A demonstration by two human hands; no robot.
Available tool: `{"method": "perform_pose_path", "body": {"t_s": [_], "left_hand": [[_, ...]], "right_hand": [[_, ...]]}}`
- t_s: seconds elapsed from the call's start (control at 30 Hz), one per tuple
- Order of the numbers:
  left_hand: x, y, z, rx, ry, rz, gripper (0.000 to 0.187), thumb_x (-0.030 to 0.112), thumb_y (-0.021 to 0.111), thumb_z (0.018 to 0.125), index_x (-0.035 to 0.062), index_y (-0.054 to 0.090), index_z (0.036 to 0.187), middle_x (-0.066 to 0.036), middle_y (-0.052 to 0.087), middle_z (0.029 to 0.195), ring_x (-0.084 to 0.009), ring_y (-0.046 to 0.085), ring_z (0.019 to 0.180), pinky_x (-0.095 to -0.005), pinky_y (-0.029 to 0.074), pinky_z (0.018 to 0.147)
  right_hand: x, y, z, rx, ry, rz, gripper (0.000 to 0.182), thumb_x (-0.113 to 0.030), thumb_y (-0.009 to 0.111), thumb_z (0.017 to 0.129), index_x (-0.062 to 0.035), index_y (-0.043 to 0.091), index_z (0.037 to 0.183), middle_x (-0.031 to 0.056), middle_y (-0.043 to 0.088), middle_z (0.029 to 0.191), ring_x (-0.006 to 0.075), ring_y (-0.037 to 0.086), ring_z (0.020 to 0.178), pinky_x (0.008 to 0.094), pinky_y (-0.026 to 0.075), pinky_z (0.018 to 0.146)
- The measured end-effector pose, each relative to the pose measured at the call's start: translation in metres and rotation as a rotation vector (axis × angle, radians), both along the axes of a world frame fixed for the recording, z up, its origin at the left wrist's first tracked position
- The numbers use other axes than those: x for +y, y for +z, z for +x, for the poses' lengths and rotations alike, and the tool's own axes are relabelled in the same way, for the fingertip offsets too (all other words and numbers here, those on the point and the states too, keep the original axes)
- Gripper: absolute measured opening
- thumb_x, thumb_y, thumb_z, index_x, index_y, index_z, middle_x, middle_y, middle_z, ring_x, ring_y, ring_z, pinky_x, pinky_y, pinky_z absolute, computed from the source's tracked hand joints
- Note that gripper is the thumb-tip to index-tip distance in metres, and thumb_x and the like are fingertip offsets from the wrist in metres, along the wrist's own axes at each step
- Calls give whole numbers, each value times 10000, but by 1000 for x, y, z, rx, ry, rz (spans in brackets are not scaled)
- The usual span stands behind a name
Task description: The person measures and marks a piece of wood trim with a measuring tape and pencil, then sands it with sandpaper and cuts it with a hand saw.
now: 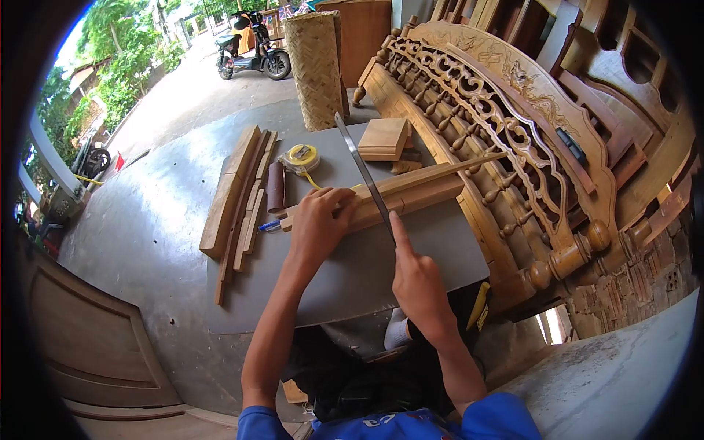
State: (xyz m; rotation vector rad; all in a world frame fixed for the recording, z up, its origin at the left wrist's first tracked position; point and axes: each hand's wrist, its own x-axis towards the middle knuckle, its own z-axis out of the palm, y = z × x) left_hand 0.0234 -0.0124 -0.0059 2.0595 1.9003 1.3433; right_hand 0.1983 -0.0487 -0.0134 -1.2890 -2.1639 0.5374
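My left hand (323, 220) is closed over a long wooden strip (433, 173), pressing it down on the grey work table (308, 293). A thicker wooden strip (425, 198) lies alongside it, nearer to me. In my right hand (419, 286) is a saw (364, 170), its long narrow metal blade seen nearly edge-on and lying across both strips. My right index finger stretches along the blade; the handle is hidden in the fist. A blue pen (270, 226) sits by the strips' left end. Behind my left hand stands a yellow tape measure (301, 156), its tape partly out.
Wooden strips (233, 194) lie on the table's left, near a brown sandpaper roll (276, 186). Wooden blocks (384, 138) are stacked at the back. A carved wooden headboard (506, 95) leans close on the right. Beyond stand a woven mat roll (315, 70) and a scooter (253, 51).
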Motion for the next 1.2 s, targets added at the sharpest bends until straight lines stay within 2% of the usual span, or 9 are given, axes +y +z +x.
{"method": "perform_pose_path", "body": {"t_s": [0.13,0.43,0.53,0.63,0.77,1.0,1.2], "left_hand": [[2,-2,-2,46,-21,19,142,112,629,750,25,671,854,-121,648,821,-293,586,804,-366,469,738],[0,-3,-3,95,-29,27,140,120,616,781,54,684,884,-99,656,841,-262,598,791,-353,475,727],[-1,-4,-3,106,-26,43,140,118,617,779,60,686,886,-93,654,827,-259,595,773,-353,475,708],[0,-6,-3,111,-20,44,138,123,626,773,65,688,882,-87,650,809,-257,591,757,-354,474,690],[0,-8,-6,156,-19,83,137,130,635,765,71,690,875,-82,643,787,-262,583,742,-356,472,676],[1,-10,-6,134,-26,81,137,119,625,741,88,688,859,-77,630,772,-278,573,741,-365,468,682],[2,-8,-7,116,-24,76,140,104,642,738,85,697,864,-75,633,771,-262,580,728,-358,472,663]], "right_hand": [[13,4,-12,-87,10,-31,712,48,455,763,-78,180,1407,231,570,610,389,599,599,469,489,557],[25,-4,-31,-91,25,50,725,29,485,760,-53,167,1406,224,584,620,383,612,616,463,507,560],[22,3,-33,-69,4,-9,709,74,470,741,-59,218,1391,276,578,687,426,584,685,504,468,624],[23,-1,-33,-90,17,45,732,77,483,731,-68,212,1395,272,581,685,423,588,684,502,473,621],[18,-7,-28,-185,-5,122,756,29,507,747,-92,172,1414,201,586,640,364,616,620,443,515,575],[-28,0,0,-310,-22,55,734,28,499,759,-100,191,1413,185,578,618,350,622,615,434,517,573],[27,-2,-40,-202,-30,177,724,31,501,757,-97,207,1406,202,592,644,349,626,627,432,519,578]]}}
